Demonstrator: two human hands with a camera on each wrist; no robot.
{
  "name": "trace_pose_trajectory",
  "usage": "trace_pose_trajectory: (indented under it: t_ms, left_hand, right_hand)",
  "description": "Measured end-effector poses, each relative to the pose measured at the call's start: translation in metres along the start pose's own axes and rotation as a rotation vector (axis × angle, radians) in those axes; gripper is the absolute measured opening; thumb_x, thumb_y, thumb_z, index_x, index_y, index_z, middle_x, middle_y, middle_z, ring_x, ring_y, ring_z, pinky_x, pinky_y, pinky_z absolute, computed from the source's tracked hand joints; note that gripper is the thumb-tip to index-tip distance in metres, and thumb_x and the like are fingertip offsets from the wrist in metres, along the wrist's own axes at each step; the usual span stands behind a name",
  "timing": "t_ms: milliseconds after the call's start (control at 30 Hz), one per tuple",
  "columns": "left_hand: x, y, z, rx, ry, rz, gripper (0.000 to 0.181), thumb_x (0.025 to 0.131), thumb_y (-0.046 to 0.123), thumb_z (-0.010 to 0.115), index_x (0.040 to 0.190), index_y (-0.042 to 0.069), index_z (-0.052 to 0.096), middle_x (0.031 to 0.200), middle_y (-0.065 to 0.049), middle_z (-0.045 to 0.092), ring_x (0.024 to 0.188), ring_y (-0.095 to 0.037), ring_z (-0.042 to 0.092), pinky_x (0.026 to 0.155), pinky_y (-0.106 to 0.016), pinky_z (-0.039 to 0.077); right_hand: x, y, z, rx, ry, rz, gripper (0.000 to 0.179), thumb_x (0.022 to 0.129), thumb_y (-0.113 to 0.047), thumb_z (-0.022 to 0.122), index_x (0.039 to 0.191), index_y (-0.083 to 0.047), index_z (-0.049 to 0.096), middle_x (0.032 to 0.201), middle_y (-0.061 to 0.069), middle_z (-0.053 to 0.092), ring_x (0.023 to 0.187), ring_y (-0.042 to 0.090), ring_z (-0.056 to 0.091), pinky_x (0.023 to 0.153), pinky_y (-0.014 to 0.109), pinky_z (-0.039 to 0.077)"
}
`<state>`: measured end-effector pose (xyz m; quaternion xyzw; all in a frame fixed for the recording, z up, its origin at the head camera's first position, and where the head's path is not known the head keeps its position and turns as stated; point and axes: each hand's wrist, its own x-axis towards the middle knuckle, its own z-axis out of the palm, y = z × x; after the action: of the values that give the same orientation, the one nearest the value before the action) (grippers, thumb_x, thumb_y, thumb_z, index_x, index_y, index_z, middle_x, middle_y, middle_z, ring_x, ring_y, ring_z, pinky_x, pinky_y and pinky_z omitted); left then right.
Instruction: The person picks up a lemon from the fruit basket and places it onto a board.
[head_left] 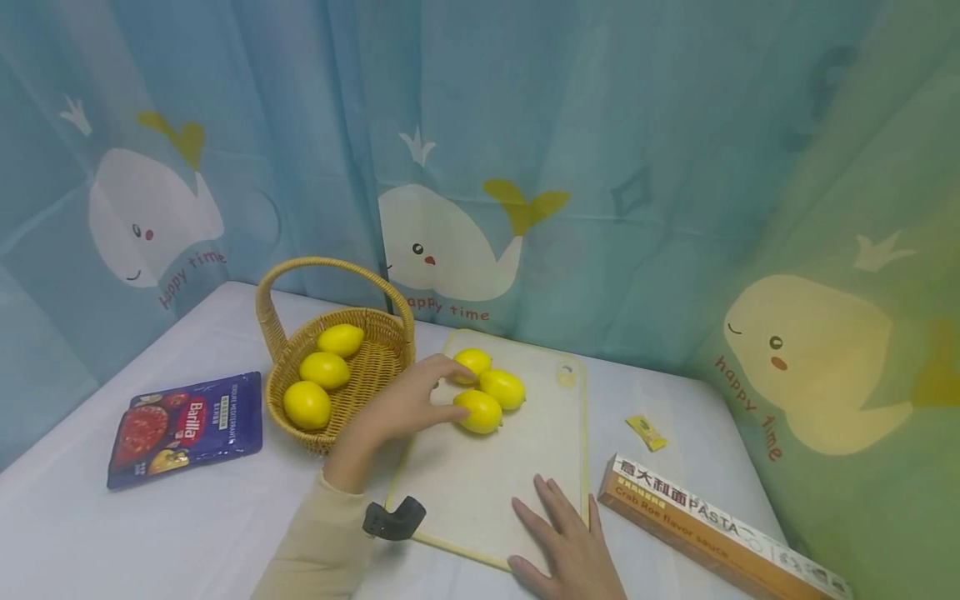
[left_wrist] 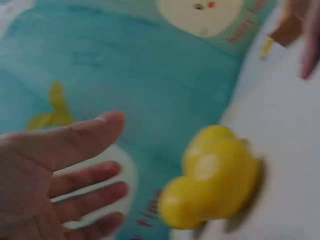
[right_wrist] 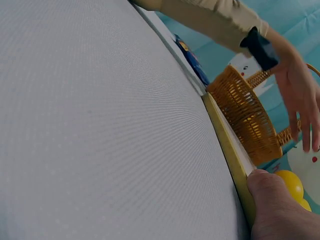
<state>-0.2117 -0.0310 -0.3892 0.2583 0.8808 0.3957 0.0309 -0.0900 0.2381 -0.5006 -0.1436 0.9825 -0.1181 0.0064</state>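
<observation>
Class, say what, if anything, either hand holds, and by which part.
Nothing is held: the left hand is apart from the lemons, and the right hand rests on the cutting board.

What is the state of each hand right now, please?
Left hand: open, holding nothing, beside the lemons on the cutting board.
Right hand: open, resting on the cutting board.

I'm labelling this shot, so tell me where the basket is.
In the head view, the basket stands left of centre, between the blue pouch and the board, with three lemons inside.
</observation>
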Motion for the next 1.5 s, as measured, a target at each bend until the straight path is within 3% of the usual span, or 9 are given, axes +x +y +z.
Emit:
trace_pose_trajectory:
  t_ms: [200, 300, 467, 733, 967, 1200, 1500]
  left_hand:
    - [-0.027, 0.013, -0.034, 0.029, -0.120, -0.018, 0.051, 0.083, 0.032, 0.072, 0.130, 0.021, 0.056, 0.131, 0.005, 0.057, 0.121, -0.018, 0.051, 0.105, -0.041, 0.042]
    - [-0.040, 0.014, -0.049, 0.071, -0.147, 0.002, 0.053, 0.084, 0.033, 0.071, 0.132, 0.022, 0.054, 0.134, 0.005, 0.055, 0.124, -0.018, 0.050, 0.107, -0.042, 0.041]
    - [-0.062, 0.008, -0.071, 0.108, -0.111, -0.068, 0.054, 0.084, 0.036, 0.071, 0.134, 0.026, 0.053, 0.135, 0.005, 0.055, 0.127, -0.018, 0.049, 0.108, -0.044, 0.039]
    - [-0.087, -0.021, -0.096, 0.076, -0.008, -0.191, 0.059, 0.083, 0.040, 0.071, 0.137, 0.027, 0.050, 0.141, -0.006, 0.050, 0.130, -0.033, 0.044, 0.103, -0.057, 0.040]
    - [-0.090, -0.044, -0.101, 0.093, 0.009, -0.284, 0.061, 0.086, 0.045, 0.065, 0.138, 0.017, 0.048, 0.142, -0.017, 0.047, 0.130, -0.043, 0.040, 0.100, -0.065, 0.036]
    - [-0.086, -0.065, -0.096, 0.116, -0.006, -0.303, 0.061, 0.085, 0.044, 0.066, 0.136, 0.013, 0.050, 0.140, -0.019, 0.047, 0.129, -0.043, 0.040, 0.102, -0.064, 0.035]
    - [-0.085, -0.065, -0.093, 0.134, -0.022, -0.311, 0.054, 0.083, 0.027, 0.071, 0.132, 0.011, 0.054, 0.136, -0.019, 0.052, 0.123, -0.039, 0.046, 0.101, -0.061, 0.037]
  right_hand:
    - [0.000, 0.001, 0.002, 0.007, -0.006, 0.008, 0.069, 0.079, -0.079, 0.041, 0.134, -0.039, 0.051, 0.154, -0.003, 0.033, 0.142, 0.025, 0.030, 0.114, 0.064, 0.008]
    - [-0.001, 0.001, 0.003, 0.012, -0.015, 0.013, 0.068, 0.079, -0.079, 0.041, 0.134, -0.039, 0.051, 0.154, -0.003, 0.032, 0.142, 0.025, 0.029, 0.114, 0.063, 0.008]
    - [0.000, 0.001, 0.002, 0.014, -0.024, 0.013, 0.069, 0.080, -0.079, 0.040, 0.134, -0.039, 0.050, 0.154, -0.003, 0.032, 0.143, 0.025, 0.028, 0.114, 0.063, 0.007]
    - [0.001, 0.002, 0.004, 0.006, -0.006, 0.000, 0.069, 0.080, -0.079, 0.040, 0.134, -0.039, 0.051, 0.154, -0.003, 0.032, 0.142, 0.025, 0.029, 0.114, 0.064, 0.008]
    - [0.001, 0.002, 0.004, 0.012, -0.019, 0.014, 0.071, 0.078, -0.081, 0.039, 0.135, -0.039, 0.050, 0.154, -0.004, 0.031, 0.143, 0.024, 0.028, 0.114, 0.062, 0.006]
    - [0.001, 0.002, 0.002, 0.016, -0.021, 0.022, 0.070, 0.079, -0.080, 0.040, 0.134, -0.039, 0.051, 0.154, -0.004, 0.031, 0.143, 0.024, 0.028, 0.115, 0.062, 0.006]
    - [0.002, 0.001, 0.000, 0.004, -0.043, 0.020, 0.071, 0.079, -0.081, 0.036, 0.135, -0.038, 0.050, 0.155, -0.002, 0.031, 0.143, 0.026, 0.027, 0.114, 0.064, 0.008]
